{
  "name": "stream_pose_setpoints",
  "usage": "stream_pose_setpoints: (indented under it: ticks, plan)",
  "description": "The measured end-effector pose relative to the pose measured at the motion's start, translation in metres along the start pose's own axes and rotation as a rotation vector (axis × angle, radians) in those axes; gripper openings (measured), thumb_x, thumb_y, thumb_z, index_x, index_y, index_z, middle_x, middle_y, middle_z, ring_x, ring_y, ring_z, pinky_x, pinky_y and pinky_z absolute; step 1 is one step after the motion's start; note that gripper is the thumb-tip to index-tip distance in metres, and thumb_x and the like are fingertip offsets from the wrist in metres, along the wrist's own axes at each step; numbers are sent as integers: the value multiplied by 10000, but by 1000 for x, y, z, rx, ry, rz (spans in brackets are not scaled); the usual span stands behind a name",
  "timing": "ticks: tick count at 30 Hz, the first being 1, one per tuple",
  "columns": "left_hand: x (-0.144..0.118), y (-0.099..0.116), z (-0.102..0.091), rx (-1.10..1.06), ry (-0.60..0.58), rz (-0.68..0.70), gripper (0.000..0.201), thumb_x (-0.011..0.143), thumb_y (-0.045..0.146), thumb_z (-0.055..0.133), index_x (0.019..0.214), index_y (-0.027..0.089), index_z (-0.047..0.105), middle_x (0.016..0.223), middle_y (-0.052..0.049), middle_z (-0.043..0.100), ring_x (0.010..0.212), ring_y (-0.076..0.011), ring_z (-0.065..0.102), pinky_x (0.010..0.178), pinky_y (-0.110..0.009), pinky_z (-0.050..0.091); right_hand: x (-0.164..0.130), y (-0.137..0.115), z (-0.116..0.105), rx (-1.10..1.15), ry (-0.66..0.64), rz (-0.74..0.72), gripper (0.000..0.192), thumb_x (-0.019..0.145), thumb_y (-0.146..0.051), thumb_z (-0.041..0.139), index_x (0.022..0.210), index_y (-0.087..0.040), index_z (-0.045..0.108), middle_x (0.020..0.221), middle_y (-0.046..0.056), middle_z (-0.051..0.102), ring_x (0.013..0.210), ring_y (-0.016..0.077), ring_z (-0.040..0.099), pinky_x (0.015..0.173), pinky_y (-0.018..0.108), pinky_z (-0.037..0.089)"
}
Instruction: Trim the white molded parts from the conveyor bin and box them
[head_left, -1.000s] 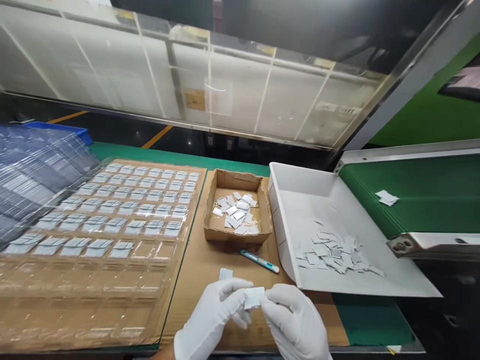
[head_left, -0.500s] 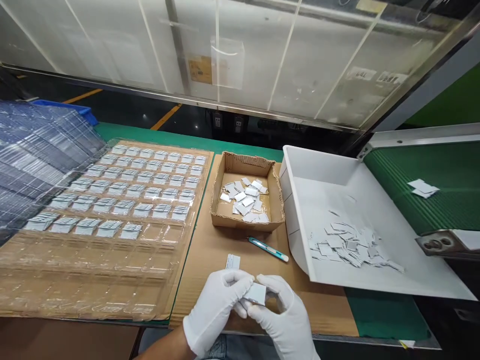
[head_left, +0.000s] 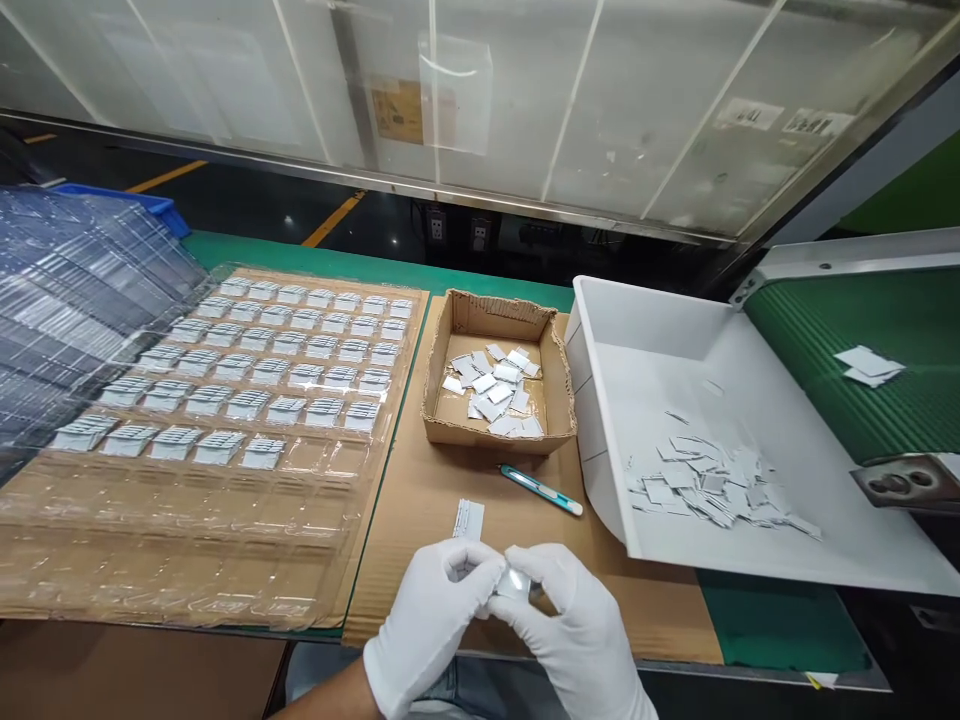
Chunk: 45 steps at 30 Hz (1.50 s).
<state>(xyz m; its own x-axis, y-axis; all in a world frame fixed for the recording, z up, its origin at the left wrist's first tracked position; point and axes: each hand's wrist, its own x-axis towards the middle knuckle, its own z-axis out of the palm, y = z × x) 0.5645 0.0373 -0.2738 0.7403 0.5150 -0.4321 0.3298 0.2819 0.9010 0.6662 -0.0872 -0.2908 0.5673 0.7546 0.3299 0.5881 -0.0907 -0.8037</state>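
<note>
My left hand (head_left: 427, 625) and my right hand (head_left: 574, 630), both in white gloves, meet at the near edge of the table and pinch one small grey-white square piece (head_left: 512, 582) between their fingertips. Just beyond them a small stack of the same pieces (head_left: 469, 520) lies on the brown cardboard sheet (head_left: 420, 510). To the left a clear plastic tray (head_left: 187, 500) has its far rows filled with pieces; its near pockets hold none.
A small cardboard box (head_left: 499, 375) holds loose pieces. A teal utility knife (head_left: 540, 490) lies in front of it. At the right a white chute (head_left: 750, 440) holds a pile of pieces below a green conveyor belt (head_left: 847, 390). Stacked clear trays (head_left: 67, 290) stand at the far left.
The view has tipped downward, so everything sits higher in the frame. My hands have closed in tighter around the piece, which now shows less.
</note>
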Motion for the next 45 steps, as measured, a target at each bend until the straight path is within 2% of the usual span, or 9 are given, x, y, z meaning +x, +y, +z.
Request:
stream_pose_setpoints:
  ticks: [4, 7, 12, 17, 25, 34, 45]
  plan:
    - [0, 3, -3, -30, 2, -97, 371, 692, 486, 678, 632, 120, 674, 540, -2, 577, 474, -105, 493, 484, -228, 413, -4, -3, 4, 0, 12, 159, 305, 719, -376, 806, 954, -215, 697, 787, 7, 699, 621, 142, 651, 588, 217, 546]
    - [0, -2, -2, -34, 36, -103, 391, 684, 497, 680, 622, 112, 671, 541, -13, 592, 440, -100, 487, 455, -228, 402, -8, 0, 5, 4, 42, 233, 375, 626, -352, 869, 930, -210, 703, 851, 18, 716, 703, 168, 679, 637, 216, 558]
    - [0, -5, -1, -60, 44, -113, 396, 672, 503, 688, 627, 110, 673, 528, -23, 605, 431, -104, 497, 438, -224, 407, -14, 3, 5, 99, -37, 387, 347, 620, -363, 878, 907, -238, 728, 742, -33, 708, 622, 137, 646, 600, 184, 536]
    - [-2, -3, 0, -97, 33, -132, 397, 685, 500, 689, 601, 112, 665, 510, -26, 603, 439, -109, 514, 447, -220, 421, -14, 3, 4, 143, -56, 525, 362, 586, -382, 886, 889, -233, 756, 750, -6, 744, 645, 171, 675, 615, 207, 552]
    - [1, -23, 1, -202, -34, -117, 458, 743, 549, 651, 670, 97, 682, 571, -56, 645, 465, -119, 556, 434, -207, 421, -12, 4, 3, 182, -62, 574, 313, 556, -255, 871, 853, -229, 775, 732, 0, 753, 638, 182, 683, 612, 217, 556]
    - [2, -25, 0, -208, -51, -102, 462, 753, 547, 645, 682, 93, 693, 554, -54, 643, 452, -114, 551, 435, -204, 421, -11, 4, 1, 198, -58, 569, 308, 556, -241, 864, 854, -239, 783, 740, -8, 756, 639, 171, 681, 612, 203, 547]
    - [4, -28, 0, -200, -51, -87, 473, 731, 565, 653, 668, 97, 682, 561, -55, 643, 455, -113, 552, 432, -199, 416, -10, 5, 4, 234, -63, 669, 315, 530, -201, 858, 835, -239, 788, 751, -13, 759, 660, 169, 680, 624, 192, 535]
